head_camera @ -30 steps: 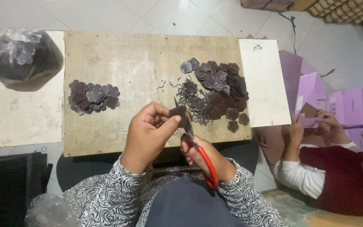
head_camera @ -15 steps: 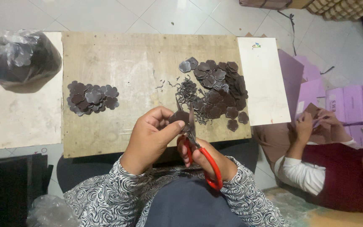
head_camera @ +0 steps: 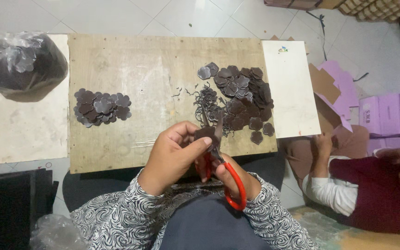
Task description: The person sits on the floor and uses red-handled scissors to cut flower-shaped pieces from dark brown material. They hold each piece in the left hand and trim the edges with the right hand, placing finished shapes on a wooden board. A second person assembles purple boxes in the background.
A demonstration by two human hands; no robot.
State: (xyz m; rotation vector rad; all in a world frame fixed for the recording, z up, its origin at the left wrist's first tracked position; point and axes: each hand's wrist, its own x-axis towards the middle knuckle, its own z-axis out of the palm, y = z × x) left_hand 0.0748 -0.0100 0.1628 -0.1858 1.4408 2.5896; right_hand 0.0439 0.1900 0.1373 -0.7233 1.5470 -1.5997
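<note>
While our left hand (head_camera: 174, 155) pinches a dark brown flower-shaped piece (head_camera: 206, 134) between thumb and fingertips, our right hand (head_camera: 232, 173) works red-handled scissors (head_camera: 225, 178) just beneath it, at the near edge of the wooden tabletop (head_camera: 135, 60). The piece sits at the very top of the left grip, clamped by its lower edge, with most of its surface standing clear above the fingers. Our right grip is closed through the red loops, and the blades rise to meet the piece from below and to the right; we cannot tell whether the blades are open or shut. The piece is flat, thin and matte, its outline scalloped into rounded petals.

To our left on the tabletop lies a small heap (head_camera: 100, 107) of similar flowers, neatly overlapped. To our right spreads a larger pile (head_camera: 244, 99), looser, with curled dark trimmings (head_camera: 204, 104) scattered beside it. A clear bag (head_camera: 24, 65) stuffed with dark pieces rests on a pale board (head_camera: 28, 134) at far left. Another white board (head_camera: 288, 88) lies at right, and beyond it a seated person (head_camera: 362, 185) in a maroon top handles purple boxes (head_camera: 385, 115) on the floor.
</note>
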